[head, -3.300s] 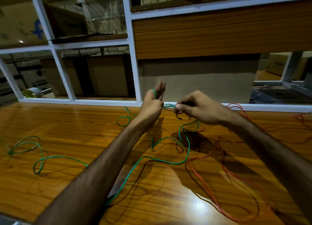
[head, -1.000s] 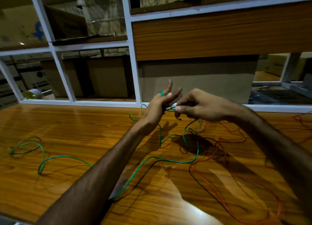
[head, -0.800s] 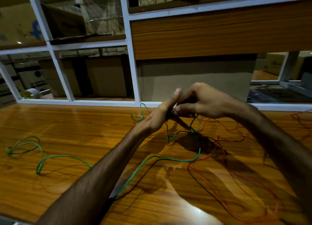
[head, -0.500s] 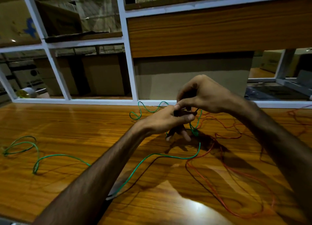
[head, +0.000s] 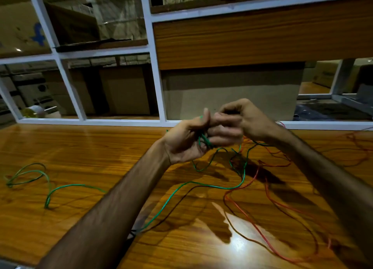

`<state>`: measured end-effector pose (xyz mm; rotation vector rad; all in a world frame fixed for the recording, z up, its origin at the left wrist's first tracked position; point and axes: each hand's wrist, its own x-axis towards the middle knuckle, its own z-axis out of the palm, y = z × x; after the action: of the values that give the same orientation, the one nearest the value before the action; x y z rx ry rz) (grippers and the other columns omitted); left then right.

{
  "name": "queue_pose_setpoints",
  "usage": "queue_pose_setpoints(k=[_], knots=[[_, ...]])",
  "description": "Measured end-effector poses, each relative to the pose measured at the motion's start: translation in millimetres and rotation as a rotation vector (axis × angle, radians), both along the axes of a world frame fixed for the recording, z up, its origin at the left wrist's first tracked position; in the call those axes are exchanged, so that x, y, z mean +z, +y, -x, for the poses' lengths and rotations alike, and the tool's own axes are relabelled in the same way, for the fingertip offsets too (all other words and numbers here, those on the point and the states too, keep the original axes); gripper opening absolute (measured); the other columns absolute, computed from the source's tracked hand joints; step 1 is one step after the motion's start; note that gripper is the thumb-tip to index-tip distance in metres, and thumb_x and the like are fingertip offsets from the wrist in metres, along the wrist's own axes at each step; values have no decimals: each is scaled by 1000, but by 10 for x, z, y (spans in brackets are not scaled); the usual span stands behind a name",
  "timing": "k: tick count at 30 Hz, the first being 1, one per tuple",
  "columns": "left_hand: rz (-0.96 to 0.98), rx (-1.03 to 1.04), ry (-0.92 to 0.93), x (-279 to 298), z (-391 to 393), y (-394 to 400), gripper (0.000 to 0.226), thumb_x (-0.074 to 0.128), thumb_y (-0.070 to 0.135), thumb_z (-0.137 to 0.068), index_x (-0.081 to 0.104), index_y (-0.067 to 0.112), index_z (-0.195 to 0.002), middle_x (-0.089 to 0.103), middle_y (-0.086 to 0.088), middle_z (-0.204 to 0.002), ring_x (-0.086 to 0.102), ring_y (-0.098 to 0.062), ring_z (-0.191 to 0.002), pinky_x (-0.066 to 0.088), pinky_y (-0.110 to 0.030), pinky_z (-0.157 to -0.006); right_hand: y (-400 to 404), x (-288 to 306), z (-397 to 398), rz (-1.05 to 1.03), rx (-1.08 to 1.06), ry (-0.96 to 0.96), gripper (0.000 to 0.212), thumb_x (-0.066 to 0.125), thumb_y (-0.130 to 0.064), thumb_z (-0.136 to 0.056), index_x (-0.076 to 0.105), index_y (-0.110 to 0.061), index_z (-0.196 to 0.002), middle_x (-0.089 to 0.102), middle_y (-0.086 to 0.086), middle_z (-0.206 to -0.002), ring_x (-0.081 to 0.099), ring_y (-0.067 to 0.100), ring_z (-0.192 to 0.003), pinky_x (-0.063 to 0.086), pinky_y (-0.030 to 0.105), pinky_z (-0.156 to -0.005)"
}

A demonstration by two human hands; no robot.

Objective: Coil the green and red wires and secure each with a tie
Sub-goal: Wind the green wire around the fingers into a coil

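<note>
- The left hand [head: 184, 141] is raised above the wooden table [head: 84, 153], palm turned toward the camera, thumb pointing up and fingers curled loosely inward
- A few turns of the green wire [head: 203, 185] sit in that curl, a small dark-green bundle against the palm and finger bases; a short green tip shows beside the thumb
- The right hand [head: 245, 120] meets the left from the right side, knuckles up, its fingers bent and bunched against the left thumb and fingertips; the fingers are motion-blurred, so whether they pinch the wire cannot be told
- From the bundle the green wire drops to the table, loops under the hands, then runs in a long curve toward the near edge beneath the left forearm
- Farther left it reappears and ends in a loose double loop lying flat near the table's left side, well apart from the hands
- The red wire [head: 260, 234] lies uncoiled on the right half of the table, in wide slack loops that pass under the right forearm and cross the green wire below the hands
- More thin red strands trail toward the far right edge
- Behind the table stands a white metal frame [head: 155, 67] with a wooden panel [head: 262, 40] and cardboard boxes behind it
- A roll of tape [head: 35, 111] rests on the far left, beyond the frame
</note>
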<state>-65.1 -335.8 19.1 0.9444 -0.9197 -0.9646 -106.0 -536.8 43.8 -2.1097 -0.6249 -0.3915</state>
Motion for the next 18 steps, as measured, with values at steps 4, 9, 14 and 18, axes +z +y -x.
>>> queue_pose_setpoints(k=[4, 9, 14, 18], knots=[[298, 44, 206, 46, -76, -76, 62, 18, 42, -113, 27, 3, -159, 30, -18, -166, 30, -34, -154, 18, -46, -129, 109, -69, -90, 27, -95, 26, 30, 47, 16, -85, 67, -3, -74, 69, 5, -66, 57, 3, -61, 46, 29, -58], [387, 316, 278, 82, -107, -79, 58, 23, 42, -111, 39, 7, -155, 38, -12, -165, 33, -34, -154, 24, -46, -128, 203, -127, -102, 132, -140, 99, 38, 46, -11, -107, 59, -17, -72, 56, -6, -49, 45, 4, -46, 37, 24, -52], [435, 593, 357, 149, -149, -61, 56, 23, 41, -113, 46, 5, -150, 46, -13, -160, 40, -29, -151, 27, -43, -127, 283, -152, -104, 262, -153, 137, 35, 48, -27, -107, 66, -16, -80, 52, -5, -52, 44, 12, -49, 37, 31, -55], [446, 720, 341, 132, -227, -53, 59, 26, 41, -112, 40, 4, -155, 47, -14, -159, 40, -24, -151, 26, -35, -128, 348, -128, -48, 403, -208, 62, 30, 54, -31, -104, 70, -21, -81, 55, -11, -49, 50, 0, -48, 35, 21, -50]])
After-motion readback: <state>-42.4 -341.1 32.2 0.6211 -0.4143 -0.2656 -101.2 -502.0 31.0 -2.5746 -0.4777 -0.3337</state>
